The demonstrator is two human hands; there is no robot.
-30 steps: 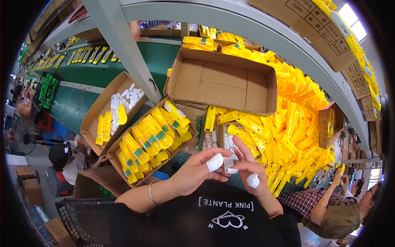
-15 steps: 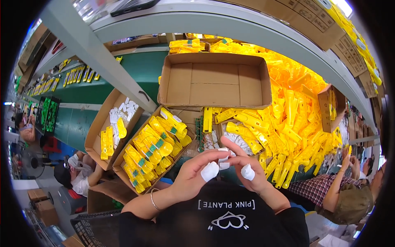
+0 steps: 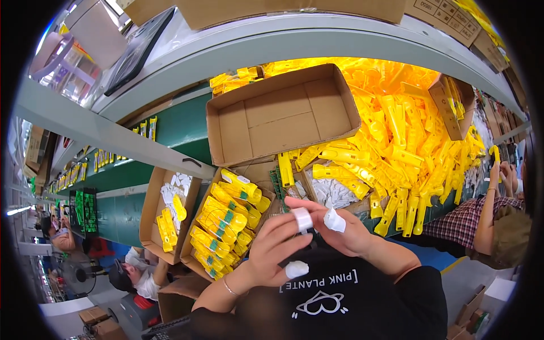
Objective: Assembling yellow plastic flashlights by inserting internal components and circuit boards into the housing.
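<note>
Above the near edge of the green bench (image 3: pixel 119 207), the person's two hands came together, palms turned inward. The left hand (image 3: pixel 272 252) had its fingers extended and loosely parted, closed on nothing, with a white wrap (image 3: pixel 297 269) on its thumb and a white band (image 3: pixel 302 219) around one finger. At that band's two o'clock, just beside it, was the right hand (image 3: pixel 356 237), its own thumb capped in a white cover (image 3: pixel 334 220). Whether the right hand pinched the band or only hovered against it, I could not tell.

Reckoned from the hands, an open cardboard tray (image 3: pixel 283 127) stood between eleven and twelve o'clock. Small white pieces (image 3: pixel 334 190) lay in a box near twelve, and a large heap of yellow plastic parts (image 3: pixel 399 161) spread from one to two. Close by at nine to ten o'clock, a carton (image 3: pixel 190 243) held yellow casings (image 3: pixel 218 221) with green circuit boards; beyond it sat another carton (image 3: pixel 148 229), holding white pieces and yellow parts. A co-worker's checked sleeve (image 3: pixel 462 224) showed at three o'clock, and another's dark cap (image 3: pixel 119 277) between eight and nine.
</note>
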